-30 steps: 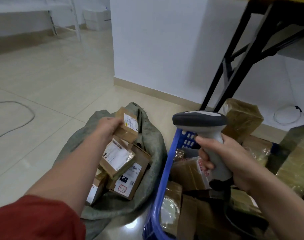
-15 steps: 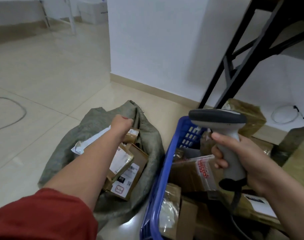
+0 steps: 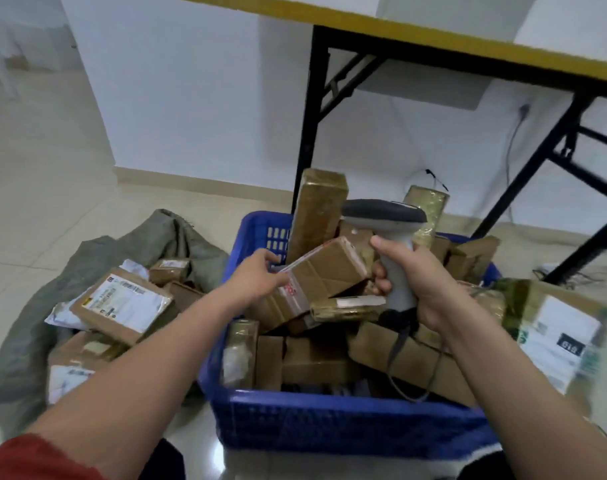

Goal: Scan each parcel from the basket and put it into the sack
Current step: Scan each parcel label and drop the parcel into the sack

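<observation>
Head view shows the left hand (image 3: 257,275) over the blue basket (image 3: 329,420), its fingers curled round the near end of a taped brown parcel (image 3: 326,268) that lies tilted on top of the heap, between the two hands. A second ago that same hand was out over the grey sack (image 3: 177,233), letting a small box go among the parcels there; it has since crossed back and taken hold of the next one. The right hand (image 3: 413,282) has kept its place throughout, wrapped tightly round the handle of the scanner (image 3: 385,216), whose dark head sits just above and beyond the far end of the gripped parcel. The sack lies to the outer side of the left forearm, its mouth open, with labelled boxes (image 3: 122,303) already inside. By my reading, one parcel is finished and a new cycle has begun. No label shows on the parcel's upper face, so it probably needs turning before it can be scanned. Many parcels remain under both hands.
</observation>
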